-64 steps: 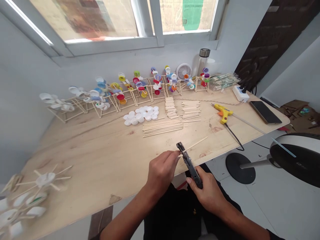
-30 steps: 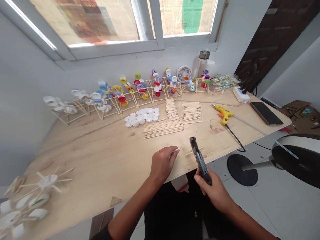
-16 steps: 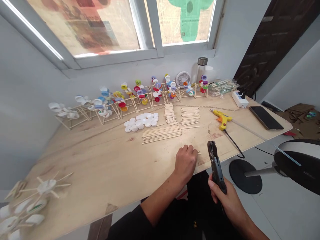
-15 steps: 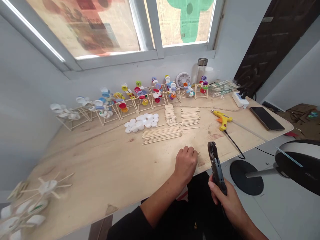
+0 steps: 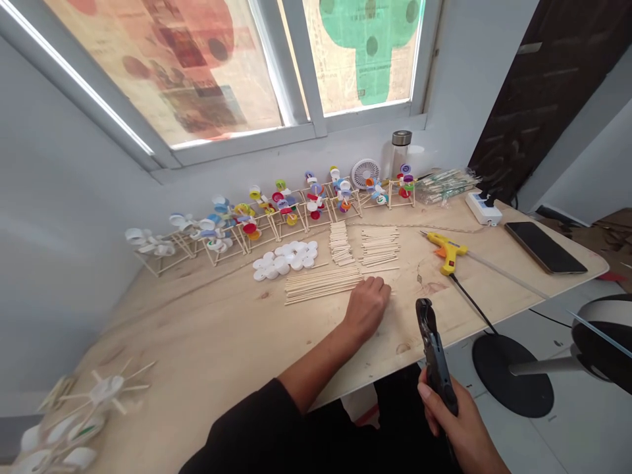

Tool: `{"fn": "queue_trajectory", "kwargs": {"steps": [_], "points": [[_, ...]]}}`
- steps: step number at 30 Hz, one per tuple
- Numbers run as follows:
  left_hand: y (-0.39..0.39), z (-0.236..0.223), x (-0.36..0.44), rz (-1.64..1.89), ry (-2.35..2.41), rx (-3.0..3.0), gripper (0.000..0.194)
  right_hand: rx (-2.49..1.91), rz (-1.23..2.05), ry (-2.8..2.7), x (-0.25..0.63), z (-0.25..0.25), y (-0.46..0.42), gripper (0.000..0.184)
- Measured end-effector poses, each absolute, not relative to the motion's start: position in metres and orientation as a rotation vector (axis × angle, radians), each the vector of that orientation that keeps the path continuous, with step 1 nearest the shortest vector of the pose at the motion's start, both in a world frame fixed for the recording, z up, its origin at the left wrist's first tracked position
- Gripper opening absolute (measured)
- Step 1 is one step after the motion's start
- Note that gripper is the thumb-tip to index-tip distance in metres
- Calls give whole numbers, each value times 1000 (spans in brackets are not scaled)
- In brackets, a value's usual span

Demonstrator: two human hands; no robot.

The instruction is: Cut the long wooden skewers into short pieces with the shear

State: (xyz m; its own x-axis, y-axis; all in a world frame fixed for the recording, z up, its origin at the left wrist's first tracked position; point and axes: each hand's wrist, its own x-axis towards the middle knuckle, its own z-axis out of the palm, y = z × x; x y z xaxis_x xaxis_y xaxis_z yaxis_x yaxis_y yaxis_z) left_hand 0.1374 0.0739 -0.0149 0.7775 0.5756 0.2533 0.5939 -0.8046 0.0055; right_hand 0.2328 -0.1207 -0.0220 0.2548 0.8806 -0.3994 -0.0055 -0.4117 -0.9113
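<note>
My left hand is over the table just right of the bundle of long wooden sticks. Its fingers are curled closed, and the tip of a thin wooden stick shows beyond them; the grip itself is mostly hidden. My right hand is wrapped round the dark handles of a pair of pliers, jaws pointing up, at the table's front edge. Two piles of short cut sticks, one on the left and one on the right, lie behind my left hand.
White bottle caps are grouped left of the sticks. Small bottle-cap wheels on stick frames line the wall. A yellow glue gun, phone and power strip lie right. Stick-and-cap wheels sit front left.
The pliers came away from the stick and moved right in my right hand. My left hand went right to the cut stick on the table, then moved back toward the piles.
</note>
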Motion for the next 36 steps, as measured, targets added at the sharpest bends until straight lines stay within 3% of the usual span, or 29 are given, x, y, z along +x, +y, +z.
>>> {"fn": "queue_trajectory", "kwargs": {"steps": [10,15,20,36], "points": [[136,-12,180,-365,-1073,-2890,15,-1711,1191,-606,235,-24,-115,41],[135,-20,173,-357,-1076,-2898,17,-1680,1352,-599,243,-30,-114,42],[131,-22,168,-338,-1058,-2903,18,-1674,1197,-628,235,-30,-112,39],[133,-10,172,-224,-992,-2924,17,-1705,1196,-634,229,-26,-120,41]]}}
